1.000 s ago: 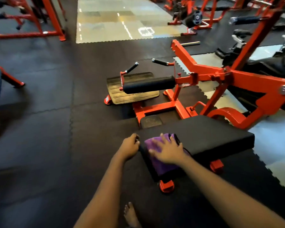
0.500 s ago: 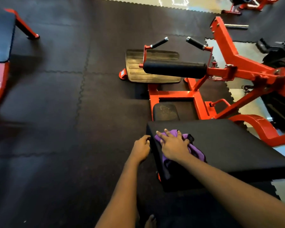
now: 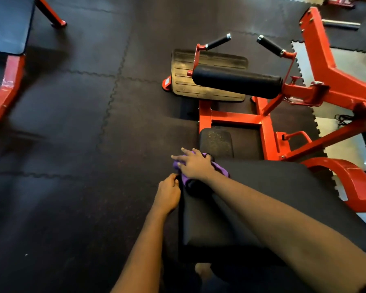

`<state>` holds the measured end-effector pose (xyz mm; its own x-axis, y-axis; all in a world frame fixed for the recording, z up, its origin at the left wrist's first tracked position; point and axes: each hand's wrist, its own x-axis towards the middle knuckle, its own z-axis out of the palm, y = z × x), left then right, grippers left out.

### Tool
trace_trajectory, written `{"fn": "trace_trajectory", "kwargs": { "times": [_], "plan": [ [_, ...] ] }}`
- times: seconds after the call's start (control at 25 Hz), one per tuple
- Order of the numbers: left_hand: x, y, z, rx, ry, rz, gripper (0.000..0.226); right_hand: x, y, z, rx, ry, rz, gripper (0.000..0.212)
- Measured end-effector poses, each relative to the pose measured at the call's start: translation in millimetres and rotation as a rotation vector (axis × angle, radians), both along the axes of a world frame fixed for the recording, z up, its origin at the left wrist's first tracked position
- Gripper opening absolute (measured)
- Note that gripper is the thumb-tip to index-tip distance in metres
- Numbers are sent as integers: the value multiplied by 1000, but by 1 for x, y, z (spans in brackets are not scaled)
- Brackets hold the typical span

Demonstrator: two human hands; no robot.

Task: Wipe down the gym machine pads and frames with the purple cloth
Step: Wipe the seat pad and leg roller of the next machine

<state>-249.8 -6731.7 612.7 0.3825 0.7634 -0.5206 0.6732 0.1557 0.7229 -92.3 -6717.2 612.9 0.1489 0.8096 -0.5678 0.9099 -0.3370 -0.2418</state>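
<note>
A bare foot [image 3: 202, 269] shows at the bottom edge, on black rubber floor tiles [image 3: 72, 123] that lock together along jigsaw seams. Two bare forearms reach forward from there. One wide black seat pad [image 3: 262, 197] fills the near right.

The left hand [image 3: 167, 194] sits against the pad's left edge with its fingers curled in. Whether they grip the pad or the cloth, I cannot tell. The right hand [image 3: 195, 166] lies flat, fingers spread, pressing the one purple cloth [image 3: 221, 169] onto the pad's far left corner. The cloth bunches under the palm and hangs a little over the edge.

Just beyond the corner is a second, smaller black pad [image 3: 217, 141], speckled with dust, set inside the red frame [image 3: 264, 132]. Farther on, a third pad, a black roller [image 3: 237, 82], lies across the frame above one ribbed foot plate [image 3: 207, 75]. Two black-gripped handles [image 3: 218, 42] angle outward behind it.

At far left stands one bench with a dark pad [image 3: 6, 24] on red legs. At right, pale floor tiles [image 3: 304, 60] join the black ones, and one steel bar [image 3: 340, 24] lies on the floor at the top.
</note>
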Motion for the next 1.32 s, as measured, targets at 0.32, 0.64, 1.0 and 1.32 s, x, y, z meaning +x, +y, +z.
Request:
{"fn": "trace_trajectory", "kwargs": {
  "times": [0.32,0.64,1.0,1.32],
  "plan": [
    [63,-10,20,47,372,89,28,181,-57,-23,-73,-64,-187,40],
    [51,-4,21,30,342,18,38,191,-62,-29,70,-61,-175,33],
    [93,-26,27,204,576,-81,38,97,1,-31,36,176,94,41],
    [193,-70,32,299,484,-384,48,275,-134,-27,49,-71,-245,37]
  ]
}}
